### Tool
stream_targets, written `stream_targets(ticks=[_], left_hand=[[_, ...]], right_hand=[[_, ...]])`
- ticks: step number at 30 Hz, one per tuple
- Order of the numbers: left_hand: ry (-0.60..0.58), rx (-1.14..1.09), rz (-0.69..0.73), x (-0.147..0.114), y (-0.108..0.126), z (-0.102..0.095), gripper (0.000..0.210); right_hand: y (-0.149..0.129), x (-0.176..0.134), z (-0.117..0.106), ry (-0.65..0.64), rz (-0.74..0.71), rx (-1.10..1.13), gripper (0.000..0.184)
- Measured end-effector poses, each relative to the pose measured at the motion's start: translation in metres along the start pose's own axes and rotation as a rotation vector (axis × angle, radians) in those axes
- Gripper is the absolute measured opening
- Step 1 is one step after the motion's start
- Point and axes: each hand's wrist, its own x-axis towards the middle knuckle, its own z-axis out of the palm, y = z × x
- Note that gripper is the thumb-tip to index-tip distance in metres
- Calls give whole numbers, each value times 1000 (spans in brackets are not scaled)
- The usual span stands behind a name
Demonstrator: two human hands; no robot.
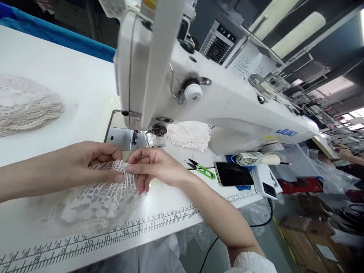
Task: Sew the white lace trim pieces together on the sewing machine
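Observation:
Between my two hands is a piece of white lace fabric (96, 201), gathered at its upper edge and blurred toward the bottom. My left hand (96, 161) pinches it from the left, thumb along the front. From the right, my right hand (153, 167) grips the gathered edge between thumb and fingers. Both hands are just in front of the sewing machine's needle plate (121, 138). The white sewing machine (216, 98) rises above them. More white lace (190, 134) lies under the machine arm, behind my right hand.
A stack of lace pieces (28, 106) lies at the left. Right of my hand are green thread snips (203, 168), a phone (233, 174), a cord coil (249, 158) and a white device (264, 182). A ruler tape (148, 223) runs along the table's front edge.

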Motion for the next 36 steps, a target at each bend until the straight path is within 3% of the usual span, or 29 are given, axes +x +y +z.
stream_targets(ticks=[2,4,9,13,15,17,22,36], left_hand=[[-163,-80,-137,6,2,-6,46],[-215,-82,-200,11,6,-12,44],[68,280,-34,5,2,-9,31],[257,474,275,-6,-11,2,15],[300,491,389,-8,-17,5,10],[338,483,473,-8,-20,5,9],[333,436,491,-8,-19,6,12],[295,400,425,-12,-19,10,21]], right_hand=[[-1,-1,-1,47,-28,-11,44],[-2,-3,-2,91,-51,-31,42],[7,-5,-1,254,-195,-299,33],[22,-4,2,425,-558,-728,6],[28,-4,2,467,-742,-899,7],[31,-5,1,490,-839,-1008,10],[32,-6,1,496,-866,-1136,18],[31,-6,5,436,-905,-1150,20]])
